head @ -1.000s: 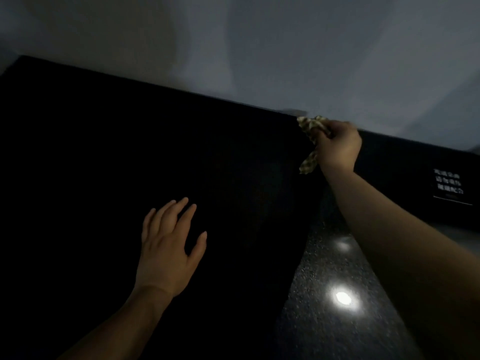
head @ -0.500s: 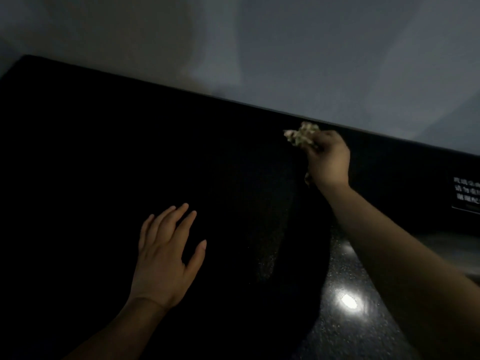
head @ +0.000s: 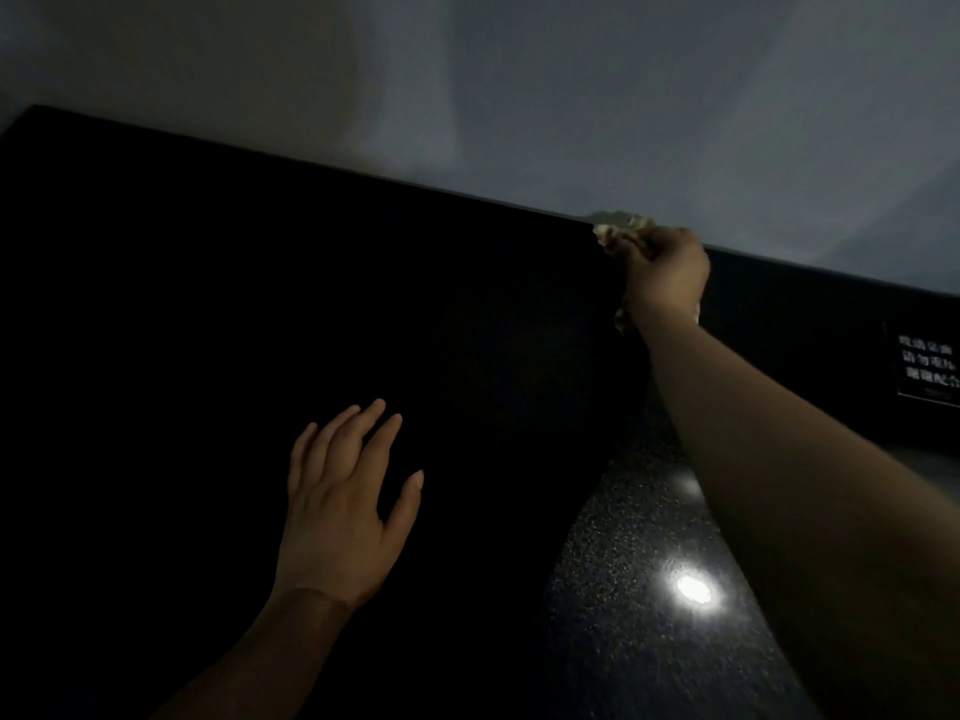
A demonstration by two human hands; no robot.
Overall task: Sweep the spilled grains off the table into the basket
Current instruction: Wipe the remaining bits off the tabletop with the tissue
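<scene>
Table sweep: in progress, extent unclear.
Right hand (head: 665, 272) clenched round a crumpled cloth (head: 615, 228) at the table (head: 208, 304) far edge, upper right of centre. Left hand (head: 343, 506) flat, fingers straight, lower centre. Grains too dark to see; basket out of view.

Head view, looking down, close tabletop (head: 260, 356)

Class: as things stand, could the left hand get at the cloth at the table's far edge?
Probably yes, with a stretch: the left hand lies open on the dark table, nothing visible between, though the right hand grips the cloth.
</scene>
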